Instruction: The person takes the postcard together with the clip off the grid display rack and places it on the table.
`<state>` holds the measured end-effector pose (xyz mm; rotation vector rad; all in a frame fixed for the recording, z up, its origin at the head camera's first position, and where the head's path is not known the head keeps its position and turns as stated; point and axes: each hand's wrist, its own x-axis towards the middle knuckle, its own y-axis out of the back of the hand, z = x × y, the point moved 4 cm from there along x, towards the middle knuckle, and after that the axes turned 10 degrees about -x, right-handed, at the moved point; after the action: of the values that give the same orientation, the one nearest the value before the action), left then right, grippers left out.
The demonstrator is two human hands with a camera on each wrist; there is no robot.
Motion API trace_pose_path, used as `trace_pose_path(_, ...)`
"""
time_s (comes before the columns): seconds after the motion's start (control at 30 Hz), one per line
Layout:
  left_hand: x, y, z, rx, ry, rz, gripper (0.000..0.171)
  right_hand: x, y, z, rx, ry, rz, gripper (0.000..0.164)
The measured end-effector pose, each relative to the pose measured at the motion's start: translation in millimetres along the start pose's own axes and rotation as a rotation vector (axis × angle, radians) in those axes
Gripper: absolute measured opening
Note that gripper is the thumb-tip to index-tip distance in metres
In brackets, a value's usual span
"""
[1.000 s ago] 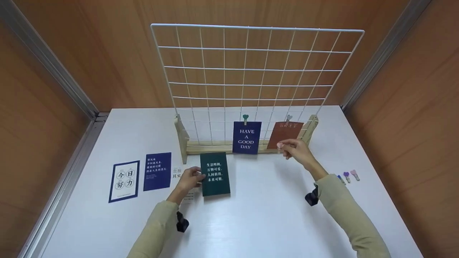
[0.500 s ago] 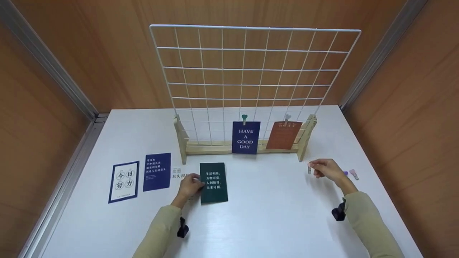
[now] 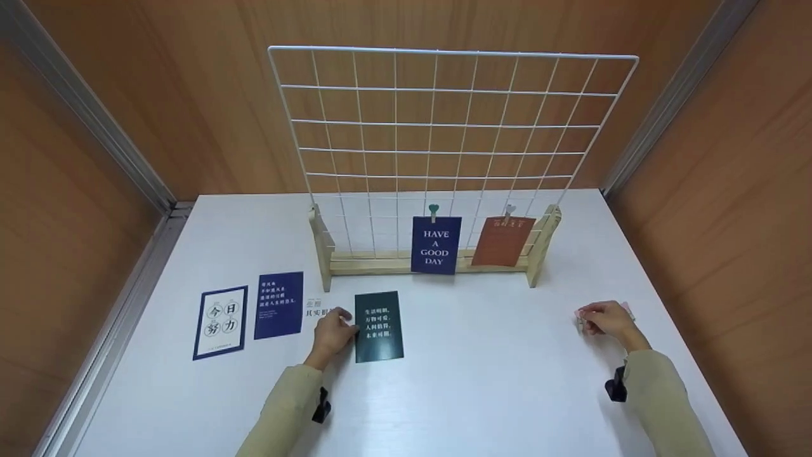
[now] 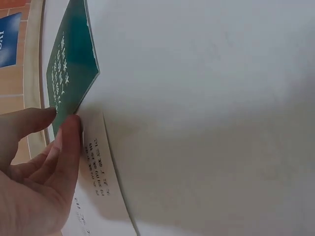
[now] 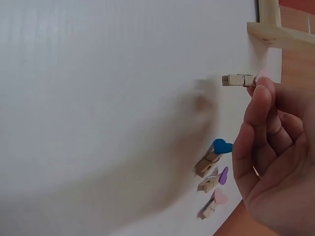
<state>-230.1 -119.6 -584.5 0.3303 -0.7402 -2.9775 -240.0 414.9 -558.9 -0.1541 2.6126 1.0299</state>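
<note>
My left hand (image 3: 333, 333) pinches the left edge of a dark green card (image 3: 379, 327) with white writing. In the left wrist view the card (image 4: 74, 59) tilts, with the thumb on its face and fingers behind. Under that hand lies a white printed card (image 4: 103, 172), partly covered. Between thumb and index finger, my right hand (image 5: 275, 142) pinches a wooden clothespin (image 5: 238, 80) by its pale pink heart end. Beside this hand lie three clothespins: one with a blue heart (image 5: 223, 146), one purple (image 5: 224, 175), one pink (image 5: 220, 196).
A white wire grid (image 3: 434, 123) stands on wooden feet (image 3: 321, 247) at the back. On it hang a blue "HAVE A GOOD DAY" card (image 3: 436, 244) and a rust-red card (image 3: 504, 242). Two more cards, blue (image 3: 279, 304) and blue-bordered white (image 3: 219, 322), lie at the left.
My right hand has moved from in front of the red card to the table's right side, holding the clothespin. My left hand has brought the green card slightly nearer to me.
</note>
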Motion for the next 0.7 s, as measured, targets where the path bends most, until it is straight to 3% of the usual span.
trace_pose_path(0.27, -0.8, 2.2, 1.7, -0.038, -0.004, 0.013, 0.021, 2.1, 2.2, 16.5, -0.137, -0.035, 0.061, 0.026)
trace_pose_path(0.5, 0.6, 5.6, 8.9, -0.163, 0.02, 0.014, 0.023, 2.6, 2.0, 21.7, -0.127, -0.07, 0.065, 0.026)
trace_pose_path(0.7, 4.3, 7.7, 16.1, -0.167, -0.038, 0.031, 0.022, 1.2, 1.9, 21.1, -0.168, -0.058, 0.071, 0.026)
